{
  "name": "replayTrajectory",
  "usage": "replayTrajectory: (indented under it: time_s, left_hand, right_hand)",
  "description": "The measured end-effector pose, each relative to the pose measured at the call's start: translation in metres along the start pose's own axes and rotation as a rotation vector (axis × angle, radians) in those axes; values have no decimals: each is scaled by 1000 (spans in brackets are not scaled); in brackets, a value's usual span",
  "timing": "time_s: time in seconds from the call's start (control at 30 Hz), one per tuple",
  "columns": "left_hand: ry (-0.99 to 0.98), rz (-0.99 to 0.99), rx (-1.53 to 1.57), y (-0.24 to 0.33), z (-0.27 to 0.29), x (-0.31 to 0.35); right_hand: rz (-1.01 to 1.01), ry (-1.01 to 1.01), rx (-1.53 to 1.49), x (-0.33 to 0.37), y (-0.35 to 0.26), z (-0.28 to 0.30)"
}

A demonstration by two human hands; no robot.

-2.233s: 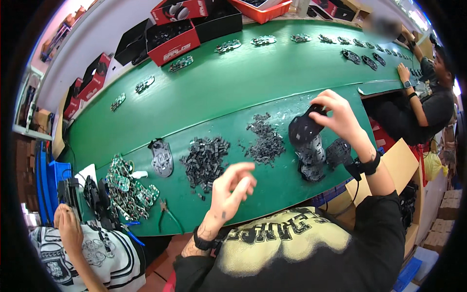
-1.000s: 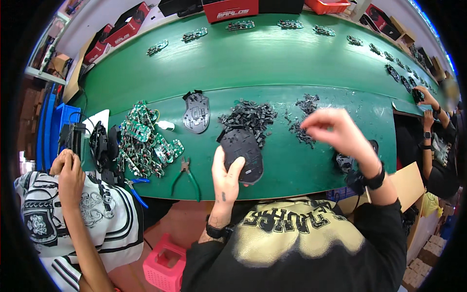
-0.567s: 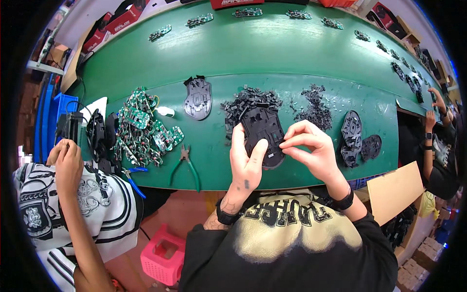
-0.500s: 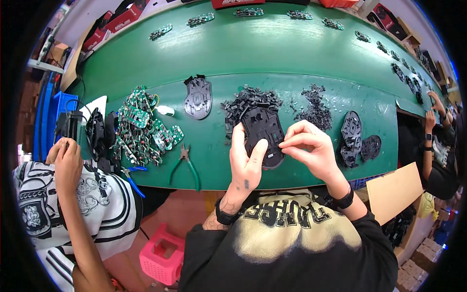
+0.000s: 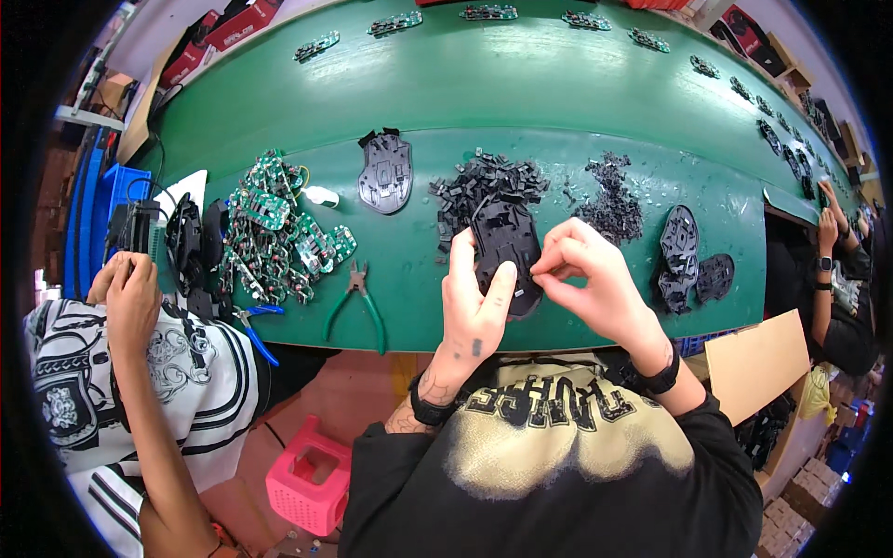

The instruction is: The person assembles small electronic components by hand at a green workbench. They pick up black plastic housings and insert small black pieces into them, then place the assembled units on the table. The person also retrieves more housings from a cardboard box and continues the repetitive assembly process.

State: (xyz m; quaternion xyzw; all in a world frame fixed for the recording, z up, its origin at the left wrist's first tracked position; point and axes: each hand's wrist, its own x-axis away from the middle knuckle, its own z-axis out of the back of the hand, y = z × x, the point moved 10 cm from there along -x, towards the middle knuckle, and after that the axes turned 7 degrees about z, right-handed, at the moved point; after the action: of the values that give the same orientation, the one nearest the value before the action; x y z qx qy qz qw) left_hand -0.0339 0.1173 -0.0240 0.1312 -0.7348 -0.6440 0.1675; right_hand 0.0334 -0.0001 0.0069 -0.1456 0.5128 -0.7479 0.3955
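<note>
A black plastic mouse base shell [image 5: 507, 237], its inner side facing up, rests in my left hand [image 5: 473, 307], which grips it with the thumb across its lower part. Thumb and fingertips of my right hand [image 5: 595, 288] are pinched together at the shell's right edge; whatever they hold is too small or hidden to make out. Just beyond the shell lies a heap of small black plastic pieces [image 5: 488, 177]. Farther right is a pile of finer black parts [image 5: 614, 200]. Another base shell [image 5: 385, 177] lies to the left, and more shells [image 5: 678, 256] lie to the right.
Left on the green table [image 5: 409, 270] are a heap of circuit boards [image 5: 270, 246], a white bottle [image 5: 322, 196], green-handled cutters [image 5: 356, 302] and blue-handled pliers [image 5: 253, 335]. A co-worker's hand [image 5: 132, 293] is at far left. Boards [image 5: 395, 23] line the far side; a pink stool [image 5: 312, 479] stands below.
The view has shifted slightly. My left hand still grips the mouse base shell, and my right fingertips stay pinched at its edge, with the right hand turned a little.
</note>
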Motion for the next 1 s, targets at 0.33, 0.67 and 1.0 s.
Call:
replayTrajectory:
  time_s: [0.33, 0.67, 1.0]
  left_hand:
    - [402, 66, 229, -18, 91, 9]
    - [361, 49, 173, -22, 92, 28]
    - [110, 120, 274, -30, 28, 5]
  right_hand:
    - [-152, 16, -112, -5, 44, -1]
    - [44, -91, 258, -6, 34, -39]
    - [-288, 124, -444, 2, 43, 13]
